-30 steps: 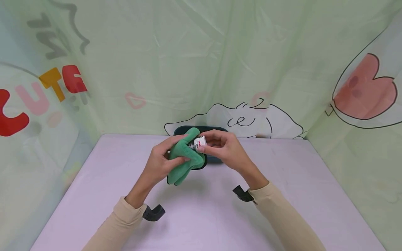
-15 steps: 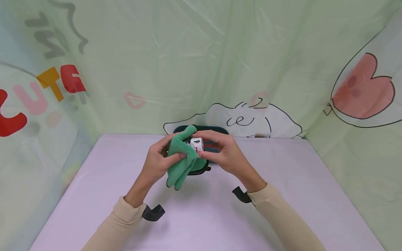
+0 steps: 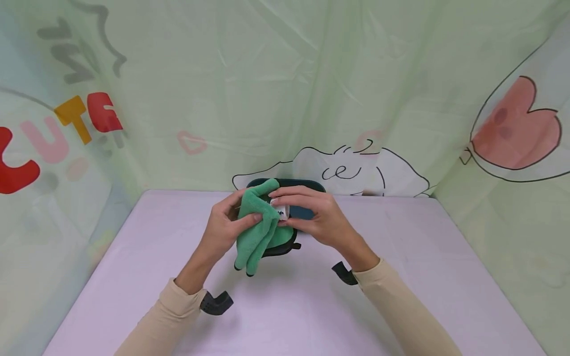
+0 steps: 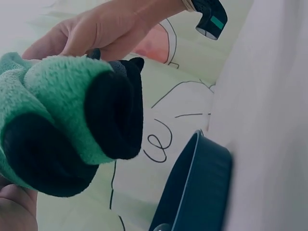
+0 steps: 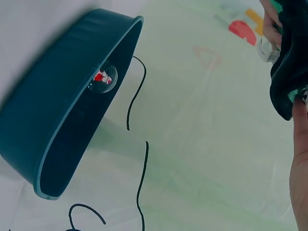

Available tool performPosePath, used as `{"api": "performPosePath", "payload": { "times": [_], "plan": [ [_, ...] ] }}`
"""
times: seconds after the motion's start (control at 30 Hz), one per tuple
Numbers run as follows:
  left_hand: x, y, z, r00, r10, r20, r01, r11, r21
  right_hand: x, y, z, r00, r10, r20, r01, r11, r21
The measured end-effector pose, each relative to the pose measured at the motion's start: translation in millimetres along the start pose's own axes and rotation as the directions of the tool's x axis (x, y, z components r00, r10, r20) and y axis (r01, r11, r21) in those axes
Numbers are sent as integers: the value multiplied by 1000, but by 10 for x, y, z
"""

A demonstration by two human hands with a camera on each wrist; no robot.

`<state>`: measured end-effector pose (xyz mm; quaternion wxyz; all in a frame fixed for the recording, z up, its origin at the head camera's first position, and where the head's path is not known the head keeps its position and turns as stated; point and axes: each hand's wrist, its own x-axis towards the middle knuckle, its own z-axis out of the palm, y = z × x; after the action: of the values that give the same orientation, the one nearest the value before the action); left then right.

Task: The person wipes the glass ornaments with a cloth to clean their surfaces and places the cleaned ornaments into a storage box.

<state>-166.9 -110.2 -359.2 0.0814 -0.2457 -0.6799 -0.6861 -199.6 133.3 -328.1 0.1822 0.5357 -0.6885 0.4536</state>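
A fuzzy green pouch [image 3: 258,235] with black edging hangs above the table, gripped at its left side by my left hand [image 3: 224,225]. In the left wrist view, the green pouch [image 4: 67,91] shows rounded black ends. My right hand [image 3: 322,215] holds a small white-labelled bottle [image 3: 283,211] at the pouch's folded upper part. Green fabric hides the bottle's left end, and the right fingers cover some of its label. In the right wrist view, dark fabric of the pouch [image 5: 288,62] lies against a right fingertip.
Behind the hands, a dark blue bin [image 3: 307,186] stands at the table's back edge. Inside it the right wrist view shows a clear round object [image 5: 103,78] with red and white contents. Printed curtains [image 3: 267,89] enclose the purple-white table [image 3: 285,306] at the back and sides.
More of the bottle is now covered by the green fabric and the right fingers. The pouch's lower end has dropped slightly, showing more black edging. The bin stays put.
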Motion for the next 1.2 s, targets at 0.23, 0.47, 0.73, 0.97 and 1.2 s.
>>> {"api": "performPosePath", "payload": {
  "times": [0.23,0.47,0.73,0.97,1.2],
  "plan": [
    [1,-35,-2,998,-62,-7,61,997,-47,5,9,-14,999,-31,18,32,998,-62],
    [2,-35,13,994,-103,-26,101,992,-71,12,13,-13,999,-17,46,21,996,-87],
    [17,-37,11,994,-110,-27,109,993,-45,28,7,-2,1000,-10,9,11,993,-118],
    [12,-41,-5,998,-65,-6,65,998,-26,30,-31,14,998,62,-6,-62,996,-71],
    [-4,-32,-5,1000,-2,20,3,1000,-21,4,-82,16,977,211,-26,-209,976,56]
  ]
}}
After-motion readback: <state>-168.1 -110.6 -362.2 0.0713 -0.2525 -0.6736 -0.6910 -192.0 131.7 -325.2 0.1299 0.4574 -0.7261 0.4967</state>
